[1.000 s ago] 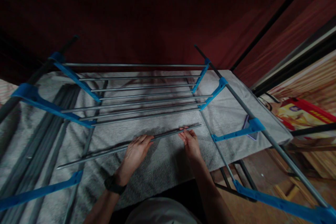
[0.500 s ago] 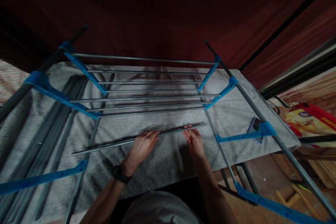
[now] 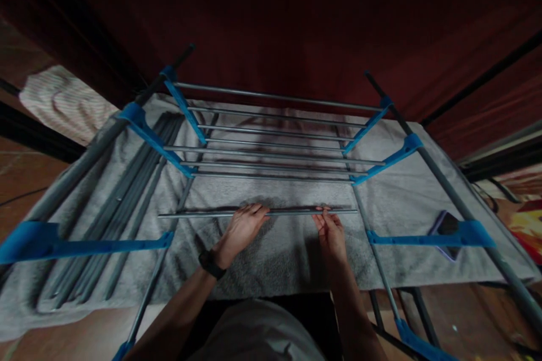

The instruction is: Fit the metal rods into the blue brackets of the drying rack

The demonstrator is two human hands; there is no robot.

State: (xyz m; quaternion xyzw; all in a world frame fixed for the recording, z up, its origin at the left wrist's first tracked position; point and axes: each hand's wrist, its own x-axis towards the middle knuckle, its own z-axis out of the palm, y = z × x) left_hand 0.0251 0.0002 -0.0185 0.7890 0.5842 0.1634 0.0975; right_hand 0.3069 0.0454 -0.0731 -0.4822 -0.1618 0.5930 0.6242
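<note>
A thin grey metal rod (image 3: 292, 212) lies level across the middle, held by both hands. My left hand (image 3: 246, 224) wraps over it from above, left of its middle, with a dark watch on the wrist. My right hand (image 3: 330, 230) pinches it near its right end from below, palm turned up. The rod is between the two sides of a rack frame, nearer to me than the fitted crossbars (image 3: 275, 168). On either side a blue bracket, the left one (image 3: 105, 247) and the right one (image 3: 415, 240), reaches inward from the frame's thick tubes.
Several loose grey tubes (image 3: 122, 203) lie on the grey cloth (image 3: 271, 271) at left. Under the right bracket is a phone (image 3: 446, 230). A dark red curtain (image 3: 271, 17) hangs behind, and striped cloth (image 3: 68, 98) is at far left.
The rod has gone from slanting, left end low, to nearly level. Both hands still hold it. The whole scene has shifted right in view as the head turned left.
</note>
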